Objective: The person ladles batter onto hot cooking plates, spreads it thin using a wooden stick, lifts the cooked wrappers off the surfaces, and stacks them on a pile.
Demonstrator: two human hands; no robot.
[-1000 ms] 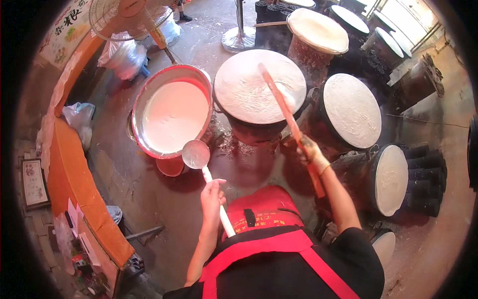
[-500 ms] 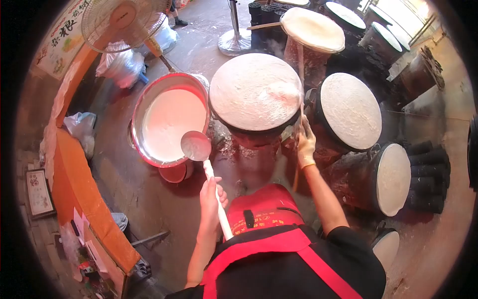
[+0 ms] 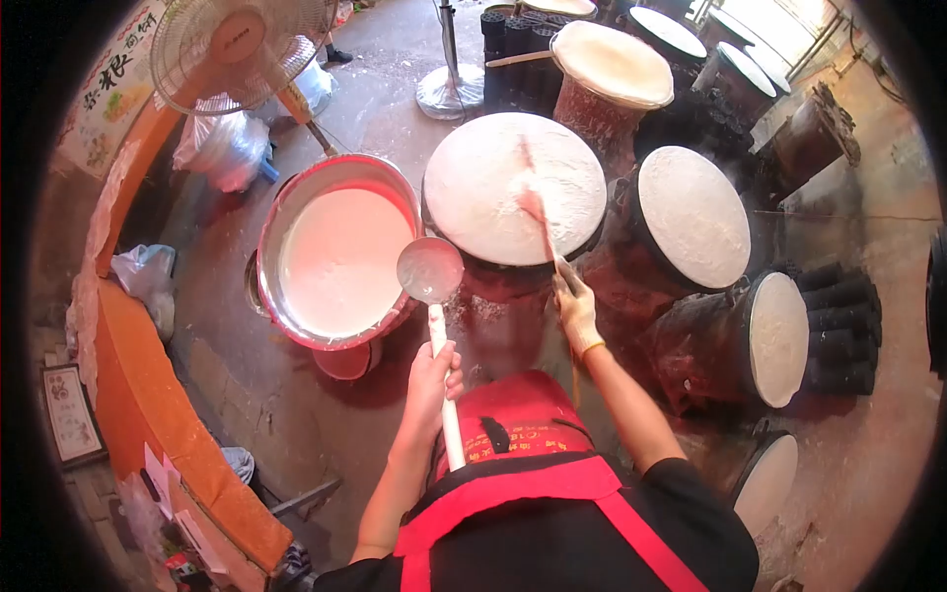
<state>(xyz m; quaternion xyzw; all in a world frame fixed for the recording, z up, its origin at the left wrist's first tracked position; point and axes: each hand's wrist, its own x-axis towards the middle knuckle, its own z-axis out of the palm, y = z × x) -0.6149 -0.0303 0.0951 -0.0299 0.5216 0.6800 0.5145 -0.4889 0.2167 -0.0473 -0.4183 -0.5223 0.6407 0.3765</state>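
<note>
Left hand (image 3: pixel 434 375): wrapped around the white handle of a ladle (image 3: pixel 431 270), bowl beside the pot.
Right hand (image 3: pixel 576 308): closed on a wooden spreader (image 3: pixel 537 210), blade over the central griddle (image 3: pixel 498 265).
Central griddle: topped with white batter (image 3: pixel 472 185).
Pot (image 3: pixel 350 176): red-rimmed, holding pale liquid, left of the griddle.

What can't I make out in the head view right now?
Head view:
Long tool in right hand: working end blurred.
Ladle in left hand: handle's lower end lost at the dark clothing.
Basin: pale liquid hides its bottom.
Background foot: rest of that person hidden or cut off near fan and top edge.
</note>
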